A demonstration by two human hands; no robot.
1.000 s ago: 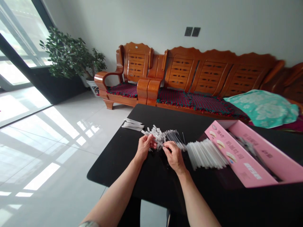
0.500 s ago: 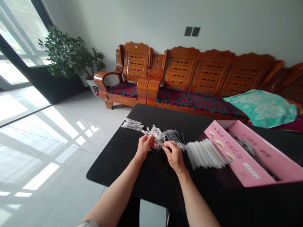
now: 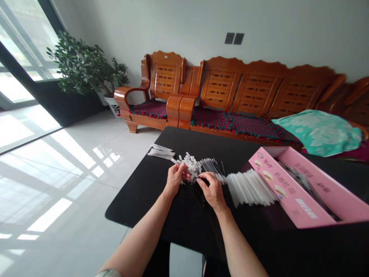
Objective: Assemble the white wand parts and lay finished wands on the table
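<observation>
My left hand (image 3: 175, 179) and my right hand (image 3: 209, 189) work close together over a black table (image 3: 138, 207). A thin white plastic straw (image 3: 184, 167) runs across my left fingers, and its near end reaches my right fingertips. Just beyond my hands lies a heap of short white plastic pieces (image 3: 190, 163). A small bundle of white tubes (image 3: 160, 152) lies to the left of the heap. To the right are fine thin straws (image 3: 211, 166), then a fanned row of longer translucent straws (image 3: 250, 188).
A pink printed carton (image 3: 291, 188) lies open at the table's right side, its contents dim. The table's near left edge drops to a glossy tiled floor. Beyond stand a wooden sofa (image 3: 245, 92) with a teal cloth (image 3: 317, 132) and a potted plant (image 3: 83, 67).
My hands stay almost in place, with only small finger shifts on the straw. The heap and the straws on the table look unchanged.
</observation>
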